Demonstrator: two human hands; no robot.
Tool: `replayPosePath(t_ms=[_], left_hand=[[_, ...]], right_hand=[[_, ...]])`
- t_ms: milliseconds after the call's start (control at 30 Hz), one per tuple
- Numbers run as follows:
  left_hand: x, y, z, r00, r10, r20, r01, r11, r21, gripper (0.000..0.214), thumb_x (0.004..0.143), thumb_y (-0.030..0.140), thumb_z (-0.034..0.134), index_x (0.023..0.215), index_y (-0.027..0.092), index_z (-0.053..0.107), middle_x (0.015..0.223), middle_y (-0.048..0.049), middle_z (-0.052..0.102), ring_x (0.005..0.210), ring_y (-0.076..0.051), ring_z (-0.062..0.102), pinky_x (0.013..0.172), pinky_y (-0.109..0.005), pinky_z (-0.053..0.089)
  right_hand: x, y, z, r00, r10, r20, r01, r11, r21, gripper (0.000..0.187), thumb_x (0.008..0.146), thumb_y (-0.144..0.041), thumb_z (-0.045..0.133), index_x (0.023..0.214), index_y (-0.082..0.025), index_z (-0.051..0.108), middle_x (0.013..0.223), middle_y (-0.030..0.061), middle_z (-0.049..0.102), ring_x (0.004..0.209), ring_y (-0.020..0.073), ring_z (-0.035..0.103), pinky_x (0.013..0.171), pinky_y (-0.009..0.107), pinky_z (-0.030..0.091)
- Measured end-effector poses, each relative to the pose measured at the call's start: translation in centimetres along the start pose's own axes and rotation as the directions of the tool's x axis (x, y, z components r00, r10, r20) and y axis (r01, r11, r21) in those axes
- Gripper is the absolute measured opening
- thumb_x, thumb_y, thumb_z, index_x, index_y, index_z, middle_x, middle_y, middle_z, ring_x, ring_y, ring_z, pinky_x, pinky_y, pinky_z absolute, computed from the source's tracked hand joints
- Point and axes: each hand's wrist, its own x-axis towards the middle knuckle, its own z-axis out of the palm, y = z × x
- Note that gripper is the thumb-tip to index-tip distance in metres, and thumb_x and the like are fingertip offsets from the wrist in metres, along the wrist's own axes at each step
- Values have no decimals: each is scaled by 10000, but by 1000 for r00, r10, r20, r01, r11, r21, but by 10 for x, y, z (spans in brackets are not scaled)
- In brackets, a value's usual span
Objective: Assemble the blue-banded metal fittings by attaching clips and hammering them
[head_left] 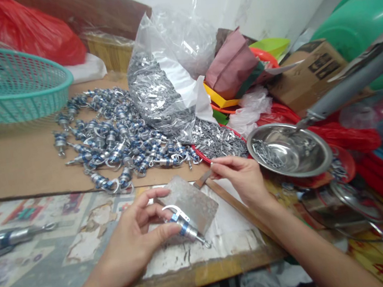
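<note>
My left hand grips a small silver metal fitting with blue bands and a curved pale lever, between thumb and fingers. The fitting's ringed end points down and to the right, above a flat grey metal plate. My right hand is closed in a pinch to the right of the plate; a tiny bit at its fingertips is too small to name. Below that hand lies a tool with a wooden handle and a brown metal head, perhaps a hammer. A red tray of small metal clips is just beyond.
A heap of similar blue-banded fittings covers the cardboard. Behind are a clear bag of clips and a teal basket. A steel bowl with pins stands right, under a grey pole. A larger tool lies left.
</note>
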Motion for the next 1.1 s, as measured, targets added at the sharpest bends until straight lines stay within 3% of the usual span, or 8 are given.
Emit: replayPosePath(t_ms=[133, 233, 300, 433, 667, 833, 1100], left_hand=[[-3, -1, 2, 997, 69, -39, -65, 993, 94, 447, 648, 256, 727, 1059, 234, 552, 711, 45, 681, 751, -168, 667, 724, -271, 508], [-6, 0, 5, 987, 116, -107, -96, 979, 181, 218, 628, 270, 733, 831, 215, 673, 717, 8, 723, 709, -183, 669, 710, -283, 507], [-7, 0, 6, 979, 142, -148, -106, 968, 227, 96, 614, 273, 742, 688, 220, 709, 711, -5, 735, 684, -184, 658, 696, -281, 497], [-8, 0, 9, 957, 232, -176, -179, 945, 272, 34, 583, 244, 746, 596, 271, 730, 728, 14, 712, 746, -186, 634, 724, -264, 480], [-7, 2, 15, 890, 397, -225, -295, 877, 379, 12, 588, 306, 752, 589, 300, 742, 808, -2, 610, 814, -208, 578, 726, -289, 444], [-4, 6, 16, 910, 341, -237, -247, 903, 351, 27, 594, 294, 761, 592, 296, 734, 792, 5, 620, 784, -188, 585, 706, -263, 456], [-4, 14, 16, 924, 309, -226, -216, 908, 358, 42, 563, 300, 765, 531, 305, 737, 822, -16, 673, 820, -220, 617, 744, -281, 475]], right_hand=[[-30, -32, 33, 999, -3, -53, 13, 981, 192, 72, 742, -215, 671, 791, -203, 723, 739, 4, 712, 667, 129, 647, 619, 246, 525], [-37, -41, 48, 993, -3, -121, 34, 966, 255, 90, 726, -159, 675, 775, -213, 727, 755, -3, 703, 715, 121, 633, 667, 238, 512], [-37, -41, 53, 987, 12, -163, 33, 961, 275, 114, 734, -143, 664, 798, -212, 728, 756, -2, 696, 721, 121, 625, 668, 238, 504], [-37, -38, 54, 980, 35, -195, 28, 950, 312, 151, 754, -134, 637, 840, -217, 729, 776, 7, 681, 735, 127, 615, 658, 246, 500], [-38, -37, 42, 996, -66, -59, 84, 923, 376, 172, 698, -119, 672, 790, -245, 746, 763, 18, 692, 708, 134, 637, 643, 247, 518], [-36, -39, 26, 942, -294, 159, 208, 887, 412, 174, 711, -89, 643, 775, -215, 744, 726, 37, 724, 662, 145, 665, 612, 246, 535], [-42, -47, 17, 946, -229, 230, 140, 928, 346, 132, 716, -81, 641, 792, -171, 699, 685, 13, 707, 579, 114, 636, 543, 202, 514]])
